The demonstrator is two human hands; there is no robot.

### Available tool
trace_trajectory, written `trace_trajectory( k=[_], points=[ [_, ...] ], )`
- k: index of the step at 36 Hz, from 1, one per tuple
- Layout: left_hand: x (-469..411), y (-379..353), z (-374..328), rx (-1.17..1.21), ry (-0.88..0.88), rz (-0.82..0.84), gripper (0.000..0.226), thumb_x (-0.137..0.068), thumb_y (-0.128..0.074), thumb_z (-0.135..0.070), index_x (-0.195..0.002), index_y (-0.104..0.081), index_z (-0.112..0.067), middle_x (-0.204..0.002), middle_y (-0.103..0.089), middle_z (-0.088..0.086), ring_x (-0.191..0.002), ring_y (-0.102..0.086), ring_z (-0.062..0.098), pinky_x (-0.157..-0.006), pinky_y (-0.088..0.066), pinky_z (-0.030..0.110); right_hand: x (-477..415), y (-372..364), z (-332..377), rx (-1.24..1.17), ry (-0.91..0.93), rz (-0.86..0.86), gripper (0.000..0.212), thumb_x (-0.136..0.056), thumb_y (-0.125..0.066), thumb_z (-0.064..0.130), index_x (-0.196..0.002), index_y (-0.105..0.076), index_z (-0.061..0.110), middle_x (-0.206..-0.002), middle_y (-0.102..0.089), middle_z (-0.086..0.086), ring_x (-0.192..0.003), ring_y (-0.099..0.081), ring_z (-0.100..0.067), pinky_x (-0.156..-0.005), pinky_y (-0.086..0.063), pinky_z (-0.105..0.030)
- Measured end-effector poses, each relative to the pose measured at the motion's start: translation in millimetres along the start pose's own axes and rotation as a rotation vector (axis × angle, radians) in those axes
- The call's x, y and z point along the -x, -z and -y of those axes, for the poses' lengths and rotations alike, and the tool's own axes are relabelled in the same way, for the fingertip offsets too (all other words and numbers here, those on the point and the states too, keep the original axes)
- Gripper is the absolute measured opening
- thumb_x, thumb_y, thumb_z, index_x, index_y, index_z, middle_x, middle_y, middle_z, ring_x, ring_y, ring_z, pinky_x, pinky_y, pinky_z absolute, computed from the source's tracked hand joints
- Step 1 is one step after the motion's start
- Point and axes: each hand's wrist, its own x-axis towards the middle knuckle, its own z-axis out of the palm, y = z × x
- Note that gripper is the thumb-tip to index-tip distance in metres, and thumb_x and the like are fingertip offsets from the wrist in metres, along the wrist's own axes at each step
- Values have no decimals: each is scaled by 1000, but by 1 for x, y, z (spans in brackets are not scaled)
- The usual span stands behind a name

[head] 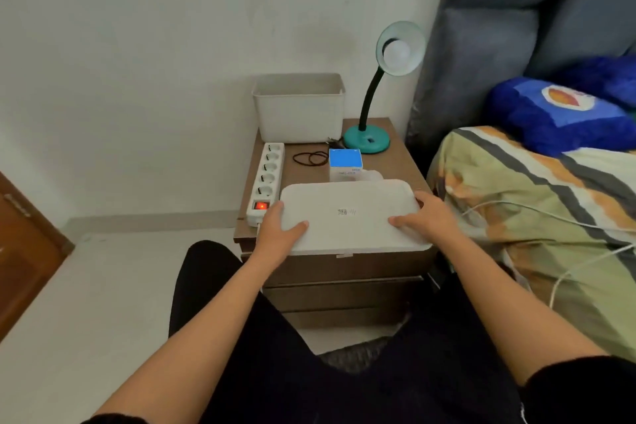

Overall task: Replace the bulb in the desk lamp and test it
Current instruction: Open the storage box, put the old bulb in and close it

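The left hand (279, 231) and right hand (431, 217) clasped the white lid (351, 213), thumbs on top. The desk lamp (369, 96) stood beyond, far right.

Soft, dull, even light fills the wide-angle view, its edges bowed and detail smeared, a red switch (261, 205) glowing.
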Motion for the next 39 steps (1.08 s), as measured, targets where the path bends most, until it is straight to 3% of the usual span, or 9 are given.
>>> trace_trajectory(
  k=[4,11,20,24,31,36,39],
  points=[
    [-3,-5,12,-14,48,30,69,-89,-62,-23,-145,-24,-9,-148,-30,7,-133,-31,21,-103,-28,28,-3,-12,-8,-46,-24,23,74,-68,-80,25,-131,-46,7,-132,-53,-11,-118,-49,-27,-81,-34,-28],
    [-22,-14,23,-89,72,83,57,-88,-62,-20,-136,-36,-6,-138,-40,7,-107,-33,5,-89,-28,21,-20,-26,-20,-97,-53,101,60,-69,-79,19,-121,-53,6,-119,-58,-11,-94,-46,-17,-77,-37,-30],
    [-55,-24,22,-163,93,114,55,-84,-65,-14,-131,-39,-1,-137,-40,11,-103,-32,7,-85,-29,21,-51,-36,-23,-18,-72,112,50,-68,-78,20,-109,-55,3,-115,-56,-15,-95,-49,-22,-73,-39,-31],
    [-65,-32,22,-230,109,104,46,-81,-66,-13,-120,-43,-7,-130,-42,11,-100,-37,10,-82,-32,23,-62,-39,-23,86,-80,127,58,-71,-75,25,-118,-50,2,-125,-48,-18,-114,-46,-31,-87,-42,-38],
    [-84,-38,16,-367,128,154,64,-82,-65,-20,-134,-32,-3,-140,-33,11,-126,-37,25,-98,-34,31,-76,-44,-20,34,-128,89,68,-77,-70,23,-134,-39,4,-134,-39,-17,-124,-38,-32,-98,-37,-40],
    [-103,-44,5,-447,57,189,77,-88,-59,-26,-146,-15,-4,-156,-8,9,-142,-14,24,-113,-18,33,-98,-38,-11,-50,-89,-64,41,-81,-62,13,-119,-51,1,-124,-51,-18,-110,-48,-29,-83,-38,-32],
    [-127,-46,-7,-455,-6,220,67,-91,-55,-25,-146,-20,-8,-154,-18,10,-142,-16,25,-115,-20,39,-117,-31,5,-61,-59,-134,51,-82,-61,9,-129,-44,1,-132,-44,-17,-121,-44,-30,-96,-38,-36]
  ],
)
